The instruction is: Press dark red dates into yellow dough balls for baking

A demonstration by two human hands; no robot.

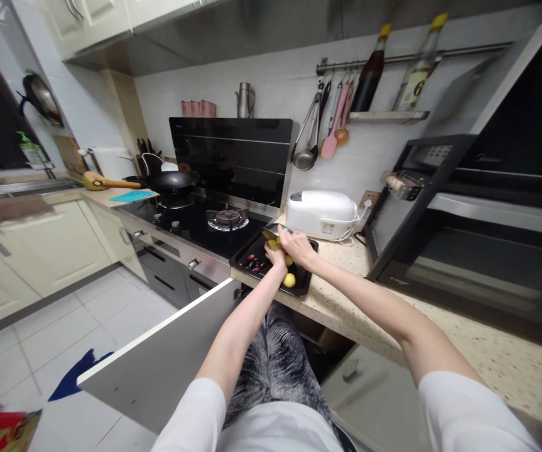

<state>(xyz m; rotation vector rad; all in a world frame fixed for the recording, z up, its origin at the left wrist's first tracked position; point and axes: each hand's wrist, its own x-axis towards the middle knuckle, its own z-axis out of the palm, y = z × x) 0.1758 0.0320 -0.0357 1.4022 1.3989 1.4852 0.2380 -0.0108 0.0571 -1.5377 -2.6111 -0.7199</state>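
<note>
A black rectangular tray point(306, 285) lies on the counter in front of me. My right hand point(298, 248) is closed round a knife point(271, 234), its blade pointing left over the tray's far part; the fingers cover most of the handle. Just left of it, my left hand point(276, 256) has its fingers curled on yellow fruit point(273, 244), close to the blade. A round yellow fruit point(289, 280) rests in the near part of the tray, by my left wrist. Several small dark red fruits point(254, 263), like grapes or dates, lie at the tray's left side.
Left of the tray is the gas stove point(228, 218), with a black wok point(171, 181) on its far burner. A white appliance point(320, 215) stands behind the tray, an oven point(487, 238) to the right. An open cabinet door point(171, 351) juts out beside my legs.
</note>
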